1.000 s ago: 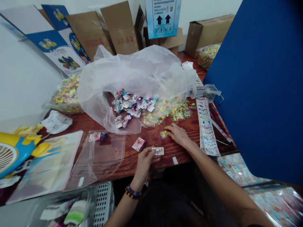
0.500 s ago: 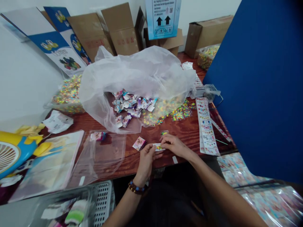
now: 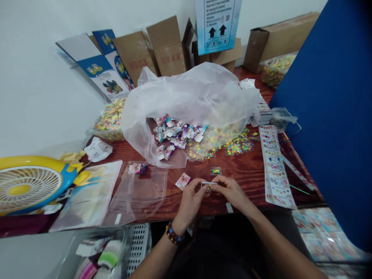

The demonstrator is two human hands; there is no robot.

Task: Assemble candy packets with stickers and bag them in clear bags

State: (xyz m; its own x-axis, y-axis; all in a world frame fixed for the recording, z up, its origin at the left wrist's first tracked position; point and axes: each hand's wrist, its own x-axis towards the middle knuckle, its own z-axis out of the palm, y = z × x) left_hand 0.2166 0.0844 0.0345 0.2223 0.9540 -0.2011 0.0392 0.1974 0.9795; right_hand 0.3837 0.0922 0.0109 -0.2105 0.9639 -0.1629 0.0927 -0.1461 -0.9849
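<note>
Two bare grips, the left hand (image 3: 190,203) and right hand (image 3: 231,192), clamp one narrow white sticker strip (image 3: 208,183) above the reddish wooden worktop (image 3: 247,174).

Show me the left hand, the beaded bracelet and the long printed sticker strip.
Left hand (image 3: 190,203): head view, on the back of the hand.
Beaded bracelet (image 3: 173,234): head view, on the beads at the wrist.
Long printed sticker strip (image 3: 274,166): head view, on the middle of the strip.
</note>
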